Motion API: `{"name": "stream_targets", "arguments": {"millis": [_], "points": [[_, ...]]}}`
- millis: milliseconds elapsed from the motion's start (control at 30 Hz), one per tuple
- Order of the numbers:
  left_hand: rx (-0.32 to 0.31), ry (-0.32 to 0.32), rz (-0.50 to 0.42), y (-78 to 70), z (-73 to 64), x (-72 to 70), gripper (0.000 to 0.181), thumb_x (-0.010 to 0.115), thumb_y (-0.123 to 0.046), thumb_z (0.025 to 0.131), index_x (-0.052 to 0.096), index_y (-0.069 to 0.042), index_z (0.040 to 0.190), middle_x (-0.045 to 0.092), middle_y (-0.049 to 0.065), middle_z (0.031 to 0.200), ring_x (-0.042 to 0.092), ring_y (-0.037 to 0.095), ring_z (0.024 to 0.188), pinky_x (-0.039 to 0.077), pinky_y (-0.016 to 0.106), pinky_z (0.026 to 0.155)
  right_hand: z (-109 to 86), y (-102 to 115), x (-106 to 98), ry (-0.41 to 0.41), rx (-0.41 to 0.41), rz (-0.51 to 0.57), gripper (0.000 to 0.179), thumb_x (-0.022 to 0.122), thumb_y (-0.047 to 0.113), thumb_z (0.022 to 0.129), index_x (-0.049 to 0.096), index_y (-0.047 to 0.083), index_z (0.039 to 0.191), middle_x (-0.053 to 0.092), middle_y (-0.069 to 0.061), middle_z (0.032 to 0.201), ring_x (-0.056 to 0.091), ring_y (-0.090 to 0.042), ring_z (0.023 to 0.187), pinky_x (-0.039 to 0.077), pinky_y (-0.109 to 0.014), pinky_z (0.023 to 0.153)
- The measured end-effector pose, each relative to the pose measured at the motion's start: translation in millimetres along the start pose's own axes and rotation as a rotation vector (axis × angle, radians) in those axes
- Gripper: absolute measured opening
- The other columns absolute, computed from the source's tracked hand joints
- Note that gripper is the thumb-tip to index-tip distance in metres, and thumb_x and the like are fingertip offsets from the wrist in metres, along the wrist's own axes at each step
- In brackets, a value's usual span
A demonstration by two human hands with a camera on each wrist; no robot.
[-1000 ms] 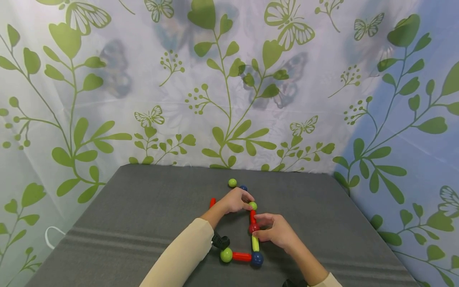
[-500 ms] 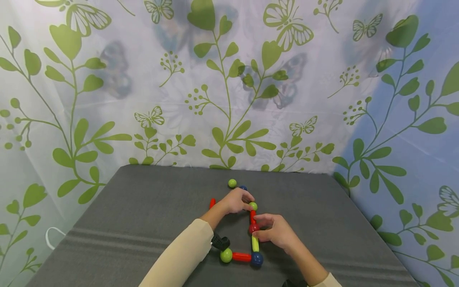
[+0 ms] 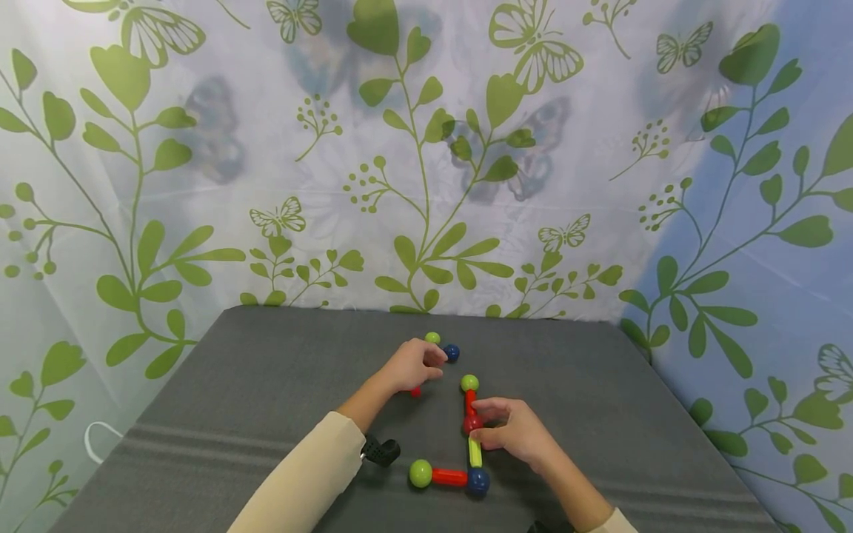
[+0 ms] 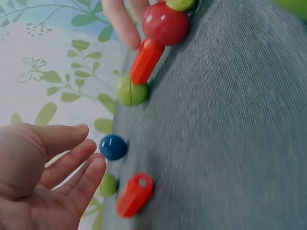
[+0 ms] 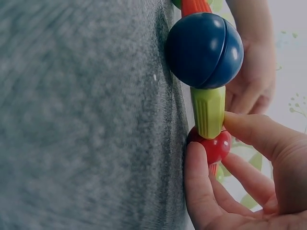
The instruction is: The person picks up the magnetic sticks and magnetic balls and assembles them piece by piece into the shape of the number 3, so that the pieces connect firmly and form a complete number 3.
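While left grip (image 3: 409,364) hangs spread near far blue ball (image 3: 452,353) | right grip (image 3: 518,429) pinches red ball (image 3: 472,423) | table (image 3: 300,370) beneath

Around one red ball (image 3: 472,423) in the head view: three green balls (image 3: 469,383), toward 12, 11 and 8 o'clock; two blue balls (image 3: 477,481), toward 11 and 6; three red rods (image 3: 449,477), toward 12, 10 and 7; one yellow rod (image 3: 474,453), at 6. A red sliver (image 4: 136,229) at the left wrist view's 6 o'clock is too small to count.
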State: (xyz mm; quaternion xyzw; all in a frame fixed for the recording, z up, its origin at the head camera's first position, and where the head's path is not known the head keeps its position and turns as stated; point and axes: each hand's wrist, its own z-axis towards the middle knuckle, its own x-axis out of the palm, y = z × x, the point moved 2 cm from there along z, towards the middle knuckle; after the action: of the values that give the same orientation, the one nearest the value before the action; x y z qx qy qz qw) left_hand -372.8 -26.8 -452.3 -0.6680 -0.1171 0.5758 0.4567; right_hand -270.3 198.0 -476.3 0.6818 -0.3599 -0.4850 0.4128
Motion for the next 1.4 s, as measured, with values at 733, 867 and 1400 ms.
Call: {"name": "stream_targets", "arguments": {"millis": [733, 867, 1400], "points": [[-0.147, -0.273, 0.227, 34.0, -47.8, -21.4, 0.029, 0.084, -0.012, 0.084, 0.075, 0.000, 0.109, 0.069, 0.014, 0.101, 0.065, 0.026, 0.091, 0.056, 0.042, 0.085, -0.4, -0.3, -3.2, -0.009, 0.028, 0.017, 0.056, 0.086, 0.010, 0.081, 0.066, 0.004, 0.133, 0.071, -0.014, 0.118, 0.069, -0.020, 0.095, 0.063, -0.039, 0.078], [-0.199, -0.280, 0.244, 39.3, -48.9, -19.3, 0.035, 0.086, -0.018, 0.083, 0.074, 0.000, 0.111, 0.070, 0.013, 0.102, 0.065, 0.025, 0.092, 0.056, 0.042, 0.085, 0.5, -0.8, -4.1, -0.001, 0.024, 0.003, 0.054, 0.086, 0.011, 0.081, 0.066, 0.005, 0.131, 0.071, -0.013, 0.118, 0.068, -0.020, 0.096, 0.062, -0.037, 0.078], [-0.218, -0.267, 0.263, 40.9, -42.6, -18.9, 0.021, 0.080, -0.007, 0.080, 0.075, 0.000, 0.099, 0.065, 0.005, 0.082, 0.056, 0.017, 0.071, 0.050, 0.031, 0.066, -0.2, 4.4, -2.9, 0.054, -0.013, -0.045, 0.053, 0.086, 0.013, 0.081, 0.068, 0.005, 0.130, 0.070, -0.013, 0.119, 0.067, -0.019, 0.087, 0.061, -0.036, 0.075]]}}
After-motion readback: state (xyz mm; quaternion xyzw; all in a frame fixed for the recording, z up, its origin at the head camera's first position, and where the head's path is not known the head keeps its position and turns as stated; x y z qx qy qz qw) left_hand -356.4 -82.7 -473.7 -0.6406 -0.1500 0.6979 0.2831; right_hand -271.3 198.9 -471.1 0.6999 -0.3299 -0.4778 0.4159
